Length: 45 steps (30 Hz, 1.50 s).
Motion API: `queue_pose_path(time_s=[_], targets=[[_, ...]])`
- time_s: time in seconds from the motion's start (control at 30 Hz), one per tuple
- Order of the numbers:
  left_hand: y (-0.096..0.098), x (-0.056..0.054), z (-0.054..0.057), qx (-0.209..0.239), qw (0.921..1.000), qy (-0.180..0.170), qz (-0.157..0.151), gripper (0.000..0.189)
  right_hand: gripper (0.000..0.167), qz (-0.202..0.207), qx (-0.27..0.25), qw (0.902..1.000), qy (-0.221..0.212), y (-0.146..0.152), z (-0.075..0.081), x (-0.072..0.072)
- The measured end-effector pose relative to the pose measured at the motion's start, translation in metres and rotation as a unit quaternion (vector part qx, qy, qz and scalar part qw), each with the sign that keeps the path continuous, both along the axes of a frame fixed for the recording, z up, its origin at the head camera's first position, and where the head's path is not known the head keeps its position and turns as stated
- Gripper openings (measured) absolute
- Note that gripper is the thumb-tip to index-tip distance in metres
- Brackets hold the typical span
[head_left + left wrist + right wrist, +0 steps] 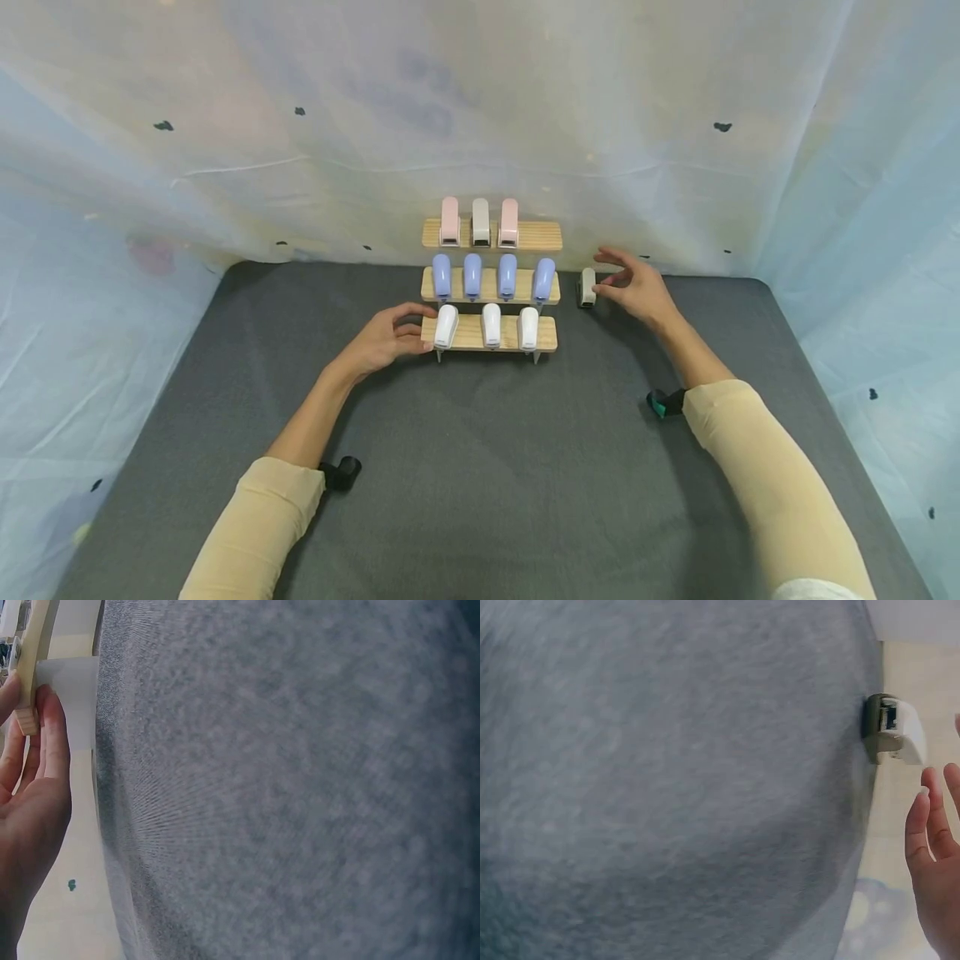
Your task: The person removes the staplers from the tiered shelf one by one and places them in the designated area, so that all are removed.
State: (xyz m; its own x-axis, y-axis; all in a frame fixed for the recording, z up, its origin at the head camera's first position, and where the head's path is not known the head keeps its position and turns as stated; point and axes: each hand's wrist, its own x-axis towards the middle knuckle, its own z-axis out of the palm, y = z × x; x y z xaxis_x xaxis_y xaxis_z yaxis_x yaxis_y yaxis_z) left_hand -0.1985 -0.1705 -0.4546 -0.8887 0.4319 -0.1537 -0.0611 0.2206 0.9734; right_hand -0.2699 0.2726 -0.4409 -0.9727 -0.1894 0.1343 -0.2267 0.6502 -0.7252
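While the lowest shelf [469,333] is pinched by the left hand [386,337], a grey stapler [587,287] set on the table [480,467] just beside the right hand [636,288], fingers [918,832] loosely parted

From head view I look forward and down from above, widest of three, taking in grey tabletop [480,467], tiered rack [468,333], cloth backdrop [570,125]. My left wrist view: low, sideways, close over cloth; shares left hand [384,337] and rack's end with head. Right wrist view: likewise low, sideways; shares right hand [636,287], small grey stapler [588,287] with head.
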Motion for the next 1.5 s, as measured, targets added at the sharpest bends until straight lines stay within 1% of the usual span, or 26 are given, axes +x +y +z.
queue_pose_path(time_s=[0.17,0.3,0.4,0.5,0.63,0.87,1.13,1.3,1.5], targets=[[0.001,0.001,0.0,-0.003,1.0,0.0,0.003,0.054,0.066,0.016,-0.042,0.9989,0.009,-0.006,0.017,0.005],[0.001,0.002,0.001,-0.006,1.0,-0.002,0.005,0.053,0.065,0.037,-0.079,0.9961,0.013,-0.016,0.043,0.016],[0.001,0.002,0.002,-0.008,1.0,0.001,0.005,0.054,0.063,0.046,-0.083,0.9951,0.025,-0.024,0.063,0.026],[0.001,0.001,0.002,-0.01,0.9999,0.001,0.006,0.054,0.062,0.054,-0.073,0.9949,0.043,-0.029,0.074,0.03],[0.002,0.0,0.001,-0.014,0.9999,-0.003,0.008,0.053,0.06,0.063,-0.074,0.9939,0.052,-0.03,0.08,0.03],[0.002,-0.001,-0.001,-0.007,0.9999,-0.007,0.011,0.054,0.06,0.062,-0.069,0.9945,0.047,-0.035,0.095,0.032],[0.0,0.0,0.0,0.004,0.9999,-0.008,0.007,0.058,0.058,0.075,-0.077,0.9931,0.046,-0.046,0.109,0.033],[0.0,0.0,0.0,0.006,0.9999,-0.011,0.01,0.059,0.06,0.101,-0.103,0.9887,0.04,-0.055,0.116,0.031],[-0.001,0.0,0.0,0.006,0.9999,-0.01,0.012,0.059,0.062,0.125,-0.111,0.985,0.042,-0.068,0.119,0.026]])
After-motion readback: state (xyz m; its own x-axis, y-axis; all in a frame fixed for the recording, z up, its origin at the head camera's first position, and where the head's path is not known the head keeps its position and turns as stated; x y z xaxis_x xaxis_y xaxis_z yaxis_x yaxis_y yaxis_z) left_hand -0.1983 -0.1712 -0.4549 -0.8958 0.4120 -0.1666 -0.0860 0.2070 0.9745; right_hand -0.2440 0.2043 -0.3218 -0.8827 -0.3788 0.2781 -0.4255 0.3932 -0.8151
